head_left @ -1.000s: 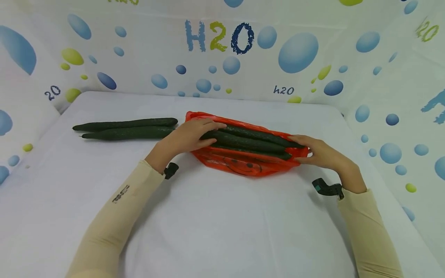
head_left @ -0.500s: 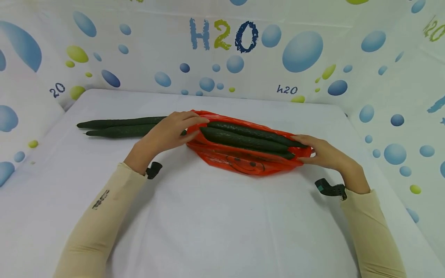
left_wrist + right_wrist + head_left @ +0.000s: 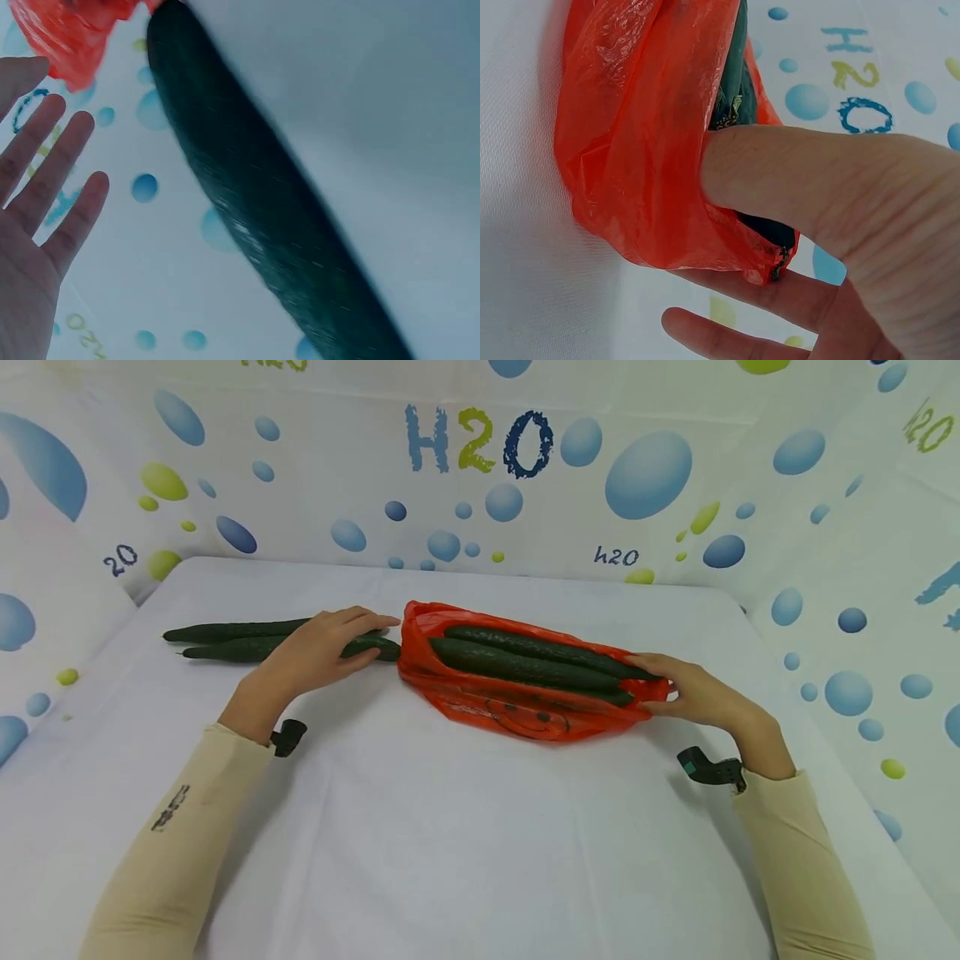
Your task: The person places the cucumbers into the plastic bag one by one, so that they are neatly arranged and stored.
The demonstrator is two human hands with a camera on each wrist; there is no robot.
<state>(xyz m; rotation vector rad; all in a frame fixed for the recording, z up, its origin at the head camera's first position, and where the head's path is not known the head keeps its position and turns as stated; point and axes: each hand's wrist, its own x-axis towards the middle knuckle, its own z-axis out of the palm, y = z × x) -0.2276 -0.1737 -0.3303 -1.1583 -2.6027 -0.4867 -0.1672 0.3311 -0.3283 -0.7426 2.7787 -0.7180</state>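
Observation:
A red plastic bag [image 3: 465, 702] with a drawn smiling face lies in the middle of the table, its opening facing up. Long dark green cucumbers [image 3: 525, 667] lie side by side inside it. My right hand [image 3: 701, 695] grips the bag's right end, the thumb [image 3: 757, 169] on the near side and fingers behind. Two more cucumbers [image 3: 232, 649] lie to the left of the bag, the front one's tip right at the bag's left edge. Over these my left hand [image 3: 315, 647] hovers with fingers spread, partly hiding them. The left wrist view shows one cucumber [image 3: 247, 195] beside the extended fingers.
A white cloth covers the table [image 3: 480, 843]. Behind it hangs a white curtain [image 3: 300, 460] with blue and green spots and H2O lettering. Small black cameras [image 3: 708, 768] are worn on both wrists.
My left hand has moved left, from the cucumbers in the bag to above the two loose ones. The right hand stays at the bag's right end.

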